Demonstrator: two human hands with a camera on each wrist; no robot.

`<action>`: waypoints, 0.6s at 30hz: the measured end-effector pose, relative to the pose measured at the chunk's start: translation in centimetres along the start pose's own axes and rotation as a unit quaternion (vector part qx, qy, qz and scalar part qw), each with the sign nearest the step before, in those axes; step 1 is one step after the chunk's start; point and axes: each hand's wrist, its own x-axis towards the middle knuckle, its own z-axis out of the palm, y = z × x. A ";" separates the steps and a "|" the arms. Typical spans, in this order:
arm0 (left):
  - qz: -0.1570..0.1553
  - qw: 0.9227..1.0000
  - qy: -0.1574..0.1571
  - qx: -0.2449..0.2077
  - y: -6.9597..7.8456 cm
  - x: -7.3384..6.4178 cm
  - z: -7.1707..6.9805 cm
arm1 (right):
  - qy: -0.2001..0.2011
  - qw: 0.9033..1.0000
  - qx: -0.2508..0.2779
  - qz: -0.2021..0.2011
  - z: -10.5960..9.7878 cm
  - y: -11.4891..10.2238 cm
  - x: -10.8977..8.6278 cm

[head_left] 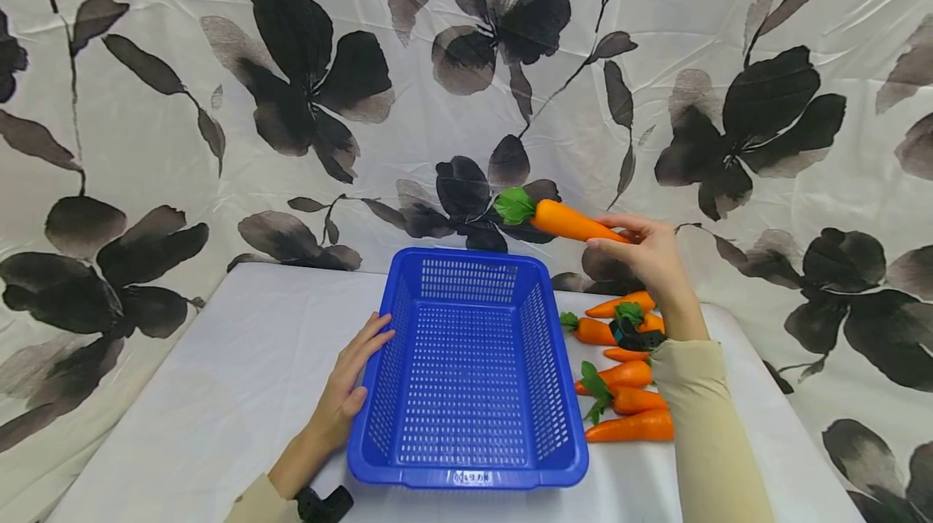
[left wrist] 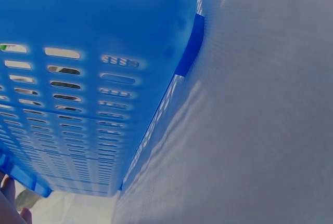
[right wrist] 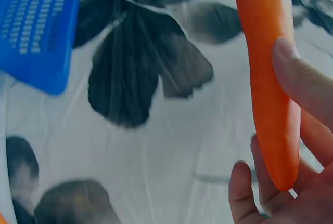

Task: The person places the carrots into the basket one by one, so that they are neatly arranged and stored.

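In the head view my right hand (head_left: 652,252) pinches an orange carrot (head_left: 567,221) near its pointed end, raised above the table's back edge. The green leafy top points left. The right wrist view shows my thumb pressed on the carrot (right wrist: 269,78), with the fingers behind it. A blue plastic basket (head_left: 466,385) with slotted walls stands on the table, nothing in it. My left hand (head_left: 346,385) rests against its left rim, fingers fairly straight. Only some fingertips show in the left wrist view, beside the basket wall (left wrist: 78,11).
Several more carrots (head_left: 630,428) lie in a column right of the basket, partly hidden by my right forearm. A white cloth covers the table (head_left: 240,361). Behind it hangs a curtain (head_left: 408,118) with dark flowers.
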 end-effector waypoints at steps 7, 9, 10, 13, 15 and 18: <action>-0.006 1.000 -0.002 0.006 0.1 0.0 -0.1 | 0.014 0.999 0.021 -0.042 4.7 0.2 2.1; -0.006 1.000 -0.001 0.007 0.1 0.0 0.0 | 0.011 0.999 0.027 -0.044 6.1 0.5 2.4; -0.006 1.000 -0.001 0.009 0.1 0.0 0.0 | 0.008 0.999 0.028 -0.045 6.8 0.6 2.5; -0.005 1.000 0.000 0.012 0.0 -0.1 0.0 | -0.006 0.999 0.026 -0.040 8.7 1.1 2.7; -0.005 1.000 0.000 0.014 0.0 -0.1 0.0 | -0.015 0.999 0.019 -0.029 9.8 1.4 2.7; -0.001 1.000 0.000 0.013 -0.1 -0.1 -0.1 | -0.028 1.000 -0.001 0.000 11.2 2.0 2.7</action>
